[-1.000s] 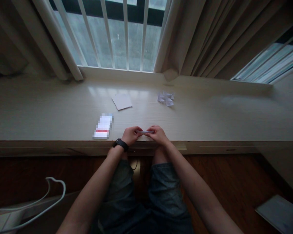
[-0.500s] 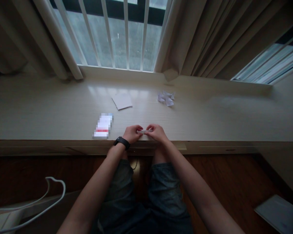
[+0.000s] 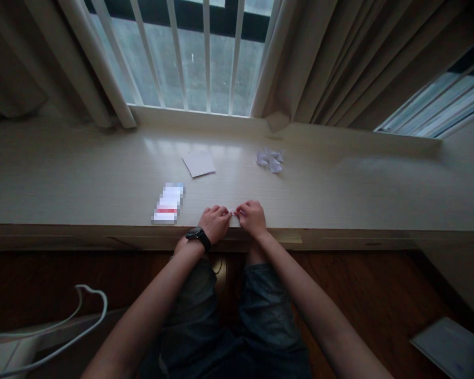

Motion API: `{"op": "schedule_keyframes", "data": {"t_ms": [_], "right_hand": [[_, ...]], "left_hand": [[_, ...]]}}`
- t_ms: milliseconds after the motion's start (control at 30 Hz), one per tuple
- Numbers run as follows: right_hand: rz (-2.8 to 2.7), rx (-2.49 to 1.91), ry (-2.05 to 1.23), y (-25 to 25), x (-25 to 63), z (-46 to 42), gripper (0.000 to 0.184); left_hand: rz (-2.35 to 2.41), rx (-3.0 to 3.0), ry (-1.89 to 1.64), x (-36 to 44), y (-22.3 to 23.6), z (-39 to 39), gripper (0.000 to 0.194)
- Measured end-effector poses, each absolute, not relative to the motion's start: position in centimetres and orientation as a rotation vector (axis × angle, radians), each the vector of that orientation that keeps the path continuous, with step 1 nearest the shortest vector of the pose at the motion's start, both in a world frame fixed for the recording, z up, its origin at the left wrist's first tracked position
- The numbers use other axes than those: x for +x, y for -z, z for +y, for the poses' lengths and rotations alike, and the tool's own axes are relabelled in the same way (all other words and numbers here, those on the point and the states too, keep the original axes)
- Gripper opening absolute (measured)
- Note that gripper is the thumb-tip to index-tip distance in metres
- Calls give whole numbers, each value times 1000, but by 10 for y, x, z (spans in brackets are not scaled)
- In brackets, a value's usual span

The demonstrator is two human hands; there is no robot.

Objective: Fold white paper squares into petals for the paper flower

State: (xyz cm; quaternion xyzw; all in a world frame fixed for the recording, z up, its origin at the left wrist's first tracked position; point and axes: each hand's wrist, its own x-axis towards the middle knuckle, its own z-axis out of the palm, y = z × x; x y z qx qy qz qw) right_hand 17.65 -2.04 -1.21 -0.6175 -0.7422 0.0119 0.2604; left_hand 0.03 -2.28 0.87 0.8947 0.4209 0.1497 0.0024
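Close together at the front edge of the pale table, my left hand (image 3: pixel 216 222) and my right hand (image 3: pixel 252 217) both pinch a small piece of white paper (image 3: pixel 233 211). Most of the paper is covered by my fingers, so its folded shape is hard to make out. A black watch (image 3: pixel 198 237) is on my left wrist. Beyond my hands lies a flat stack of square white paper (image 3: pixel 199 164). To its right sits a small cluster of folded white paper pieces (image 3: pixel 270 159).
A blurred-out phone-like rectangle (image 3: pixel 168 203) lies left of my hands on the long pale table (image 3: pixel 339 195). Behind the table are a barred window (image 3: pixel 193 68) and curtains (image 3: pixel 319 63). A white cable (image 3: pixel 102 302) loops at lower left. A flat pale object (image 3: pixel 454 345) lies at lower right.
My fingers have shifted around the paper; less of it shows now, where before it was a narrow strip stretched between both hands. The things on the table have stayed put.
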Motion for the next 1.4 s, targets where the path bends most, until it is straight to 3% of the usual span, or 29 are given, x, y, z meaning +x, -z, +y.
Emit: {"op": "schedule_keyframes", "data": {"t_ms": [233,667,1200,1400], "right_hand": [[-2257,-1530,131,6,172,-47,26],[-2409,-1475,245,14,172,-61,40],[-2336,-1799,227,-2,173,-74,41],[-2328,-1734,243,1,184,-75,41]], "left_hand": [[1417,2803,-376,0,-9,-31,36],[1378,2848,-345,9,-14,-35,29],[1410,2743,-449,-7,-11,-41,39],[1411,2718,-494,-17,-9,-39,37]]}}
